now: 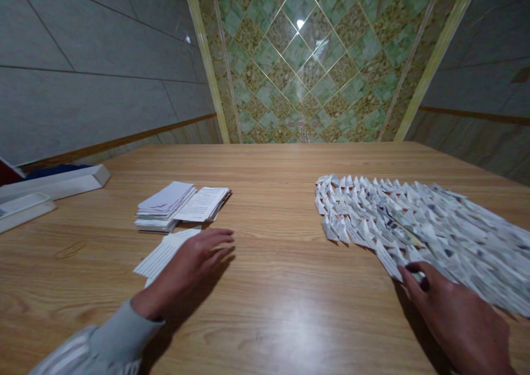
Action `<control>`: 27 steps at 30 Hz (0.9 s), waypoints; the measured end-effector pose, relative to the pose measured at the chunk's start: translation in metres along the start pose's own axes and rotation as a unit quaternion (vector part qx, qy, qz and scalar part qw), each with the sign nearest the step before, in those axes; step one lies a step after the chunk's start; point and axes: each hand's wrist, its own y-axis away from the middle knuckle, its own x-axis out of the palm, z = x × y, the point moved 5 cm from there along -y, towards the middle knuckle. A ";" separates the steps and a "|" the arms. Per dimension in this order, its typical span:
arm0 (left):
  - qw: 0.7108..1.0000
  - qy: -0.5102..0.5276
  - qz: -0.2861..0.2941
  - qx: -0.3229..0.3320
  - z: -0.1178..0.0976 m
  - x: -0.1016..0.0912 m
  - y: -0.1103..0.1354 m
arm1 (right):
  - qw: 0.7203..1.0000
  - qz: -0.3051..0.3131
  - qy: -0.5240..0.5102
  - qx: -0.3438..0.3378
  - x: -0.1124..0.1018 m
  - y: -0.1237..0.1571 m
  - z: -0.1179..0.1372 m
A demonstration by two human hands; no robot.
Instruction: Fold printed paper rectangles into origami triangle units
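My right hand (453, 311) pinches the end of a folded paper boat (388, 260) between thumb and fingertips, at the near left corner of the rows. Many more folded paper boats (439, 223) stand packed side by side across the right of the table, their points upward. On the left, my left hand (201, 258) hovers with fingers stretched out and nothing in them, just beside a few loose printed sheets (159, 256) and partly covering them. Behind those lie two adjoining stacks of paper, a thicker left stack (165, 197) and a printed right stack (203, 204).
A long white box (78, 181) and a shallow white tray (27, 208) sit at the left edge. A thin rubber band (71, 249) lies near them on the wooden table (273, 181). A tiled wall (306, 82) rises behind the far edge.
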 end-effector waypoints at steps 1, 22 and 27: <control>0.999 -0.022 -0.009 -0.028 0.026 -0.009 -0.004 | 1.000 -0.023 -0.008 -0.011 -0.003 0.002 0.003; 0.973 -0.055 0.182 -0.132 0.164 -0.042 -0.050 | 0.889 0.103 -0.234 -0.380 0.040 0.040 0.145; 0.973 -0.043 0.181 -0.133 0.165 -0.043 -0.051 | 0.886 0.116 -0.241 -0.379 0.038 0.041 0.144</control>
